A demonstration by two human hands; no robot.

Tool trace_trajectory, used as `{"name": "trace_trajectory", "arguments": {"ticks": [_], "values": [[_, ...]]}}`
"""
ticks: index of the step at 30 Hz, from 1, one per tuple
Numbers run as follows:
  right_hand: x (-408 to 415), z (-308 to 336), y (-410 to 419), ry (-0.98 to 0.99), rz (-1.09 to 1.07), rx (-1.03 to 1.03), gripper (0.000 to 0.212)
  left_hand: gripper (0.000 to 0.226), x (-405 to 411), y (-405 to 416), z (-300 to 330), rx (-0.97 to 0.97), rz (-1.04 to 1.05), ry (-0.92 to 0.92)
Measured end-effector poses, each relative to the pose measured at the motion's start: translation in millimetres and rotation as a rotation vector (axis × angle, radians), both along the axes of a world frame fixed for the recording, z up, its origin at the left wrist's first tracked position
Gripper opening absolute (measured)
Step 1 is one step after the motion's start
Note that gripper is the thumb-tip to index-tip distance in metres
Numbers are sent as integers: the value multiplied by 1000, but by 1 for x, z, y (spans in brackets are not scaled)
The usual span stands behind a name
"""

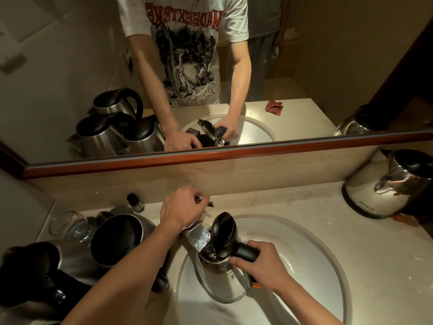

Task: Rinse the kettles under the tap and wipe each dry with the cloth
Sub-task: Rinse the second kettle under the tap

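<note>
A steel kettle with its black lid flipped up hangs over the white sink basin, its mouth under the flat chrome tap spout. My right hand grips the kettle's black handle. My left hand grips the tap lever behind the spout, and water shows inside the kettle's mouth. Two more steel kettles stand at the left, one beside the tap and one at the near left edge. Another kettle sits at the far right. A red cloth appears only in the mirror.
A drinking glass and a small dark bottle stand left of the tap. A wood-framed mirror runs along the back wall above a marble splashback. The beige counter extends right of the basin. A second person shows in the mirror.
</note>
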State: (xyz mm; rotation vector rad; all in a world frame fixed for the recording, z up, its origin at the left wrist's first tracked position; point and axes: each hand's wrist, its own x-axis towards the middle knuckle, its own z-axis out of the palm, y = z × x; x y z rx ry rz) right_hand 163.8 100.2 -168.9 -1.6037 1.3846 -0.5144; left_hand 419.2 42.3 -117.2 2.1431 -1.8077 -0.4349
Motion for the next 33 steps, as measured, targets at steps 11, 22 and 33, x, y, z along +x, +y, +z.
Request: {"name": "trace_trajectory", "arguments": {"ticks": [11,22,33], "values": [[-1,-2,2,-6,-4,-12,45,39,-1,0,1,-1,4,-2],[0,0,1,8,17,-8,45,37,-2,1,3,-5,9,-9],[-1,1,-2,-5,8,20,50,39,-2,0,2,9,15,-8]]}}
